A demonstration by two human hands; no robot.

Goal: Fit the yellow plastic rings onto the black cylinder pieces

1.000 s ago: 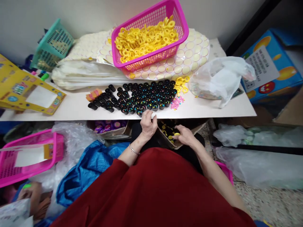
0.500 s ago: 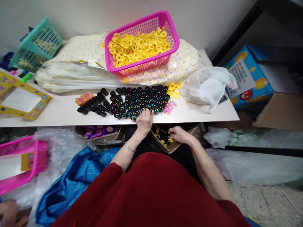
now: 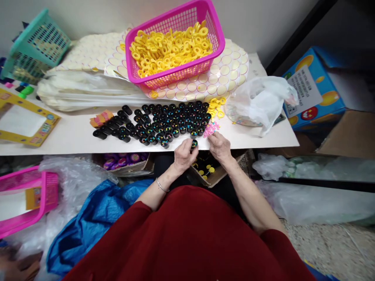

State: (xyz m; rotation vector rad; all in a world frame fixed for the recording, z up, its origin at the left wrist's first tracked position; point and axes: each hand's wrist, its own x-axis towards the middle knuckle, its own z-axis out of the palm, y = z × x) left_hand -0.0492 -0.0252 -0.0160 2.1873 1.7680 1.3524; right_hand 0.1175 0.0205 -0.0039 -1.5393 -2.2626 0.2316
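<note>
My left hand grips a small black cup at the table's front edge, with coloured bits showing in its open top. At the pile of small pink pellets, my right hand has its fingers drawn together on the near side; whatever is between the fingertips is hidden. Many more black cups stand packed to the left of the pellets, several with coloured bits inside. Some black pieces at the left of the group lie on their sides. Yellow rings lie behind the pellets.
A pink basket of yellow rings rests on sticker sheets at the back. A plastic bag lies to the right. Below the edge are a carton with black and yellow pieces and purple items. Another person's hand is at lower left.
My right hand has risen from the carton below to the pink pellets on the table. My left hand has drawn a black cup away from the group, toward me and to the right.
</note>
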